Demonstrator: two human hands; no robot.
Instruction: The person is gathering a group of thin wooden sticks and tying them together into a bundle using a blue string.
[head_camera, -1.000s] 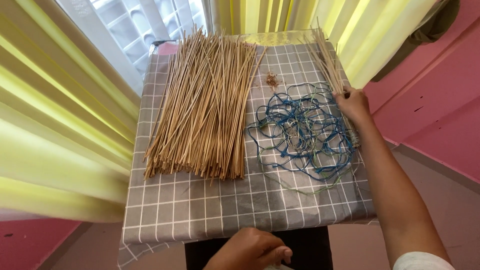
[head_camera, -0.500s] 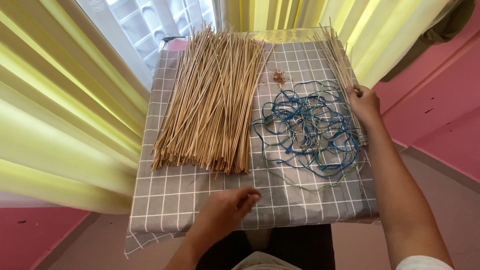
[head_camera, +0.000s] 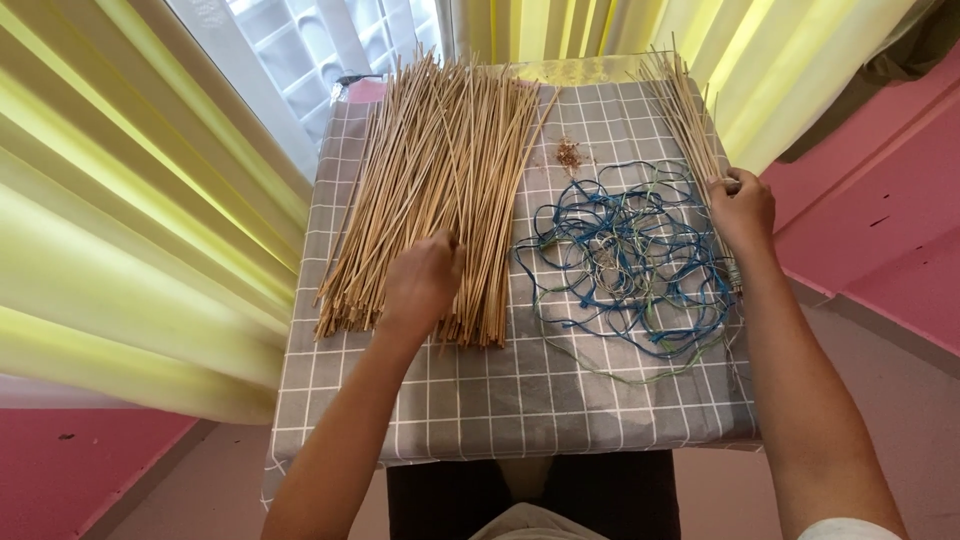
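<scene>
Table cloth (head_camera: 520, 400): grey, white grid, covering a small table.
Stick pile (head_camera: 440, 170): thin tan sticks, fanned over the cloth's left half.
Left hand (head_camera: 420, 285): lying on the pile's near end, fingers curled down into the sticks.
Blue string (head_camera: 630, 260): loose tangle (some green strands) right of the pile.
Stick bundle (head_camera: 685, 105): smaller, along the cloth's right edge.
Right hand (head_camera: 742, 210): clenched around this bundle.
Curtains (head_camera: 110, 230): yellow, flanking the cloth.

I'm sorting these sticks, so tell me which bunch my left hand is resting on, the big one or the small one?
The big pile, spread across the cloth's left half. Your left hand lies on its near end; the small bunch runs along the right edge by your right hand.
</scene>
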